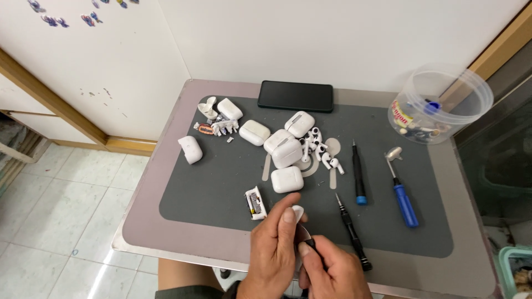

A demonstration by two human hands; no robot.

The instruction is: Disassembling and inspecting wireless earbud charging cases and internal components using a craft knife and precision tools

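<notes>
- The table [166, 221], a small metal-edged top with rounded corners, is carrying everything, and a dark grey rubbery mat [221, 182] is lying flat across most of it.
- A round clear plastic tub [440, 102] is sitting at the far right corner, with a glossy black phone [295, 96] lying at the far edge.
- Smooth white earbud cases [287, 152] are clustering mid-mat beside loose white earbuds [321, 152].
- A blue-handled screwdriver [403, 194] and two slim black screwdrivers [351, 232] are lying to the right.
- The left hand [274, 249] is curling its fingers around a small white rounded piece [297, 212], pinching it at the near edge of the mat.
- The right hand [332, 271] is closing around a thin dark tool [308, 242], which is touching that piece.
</notes>
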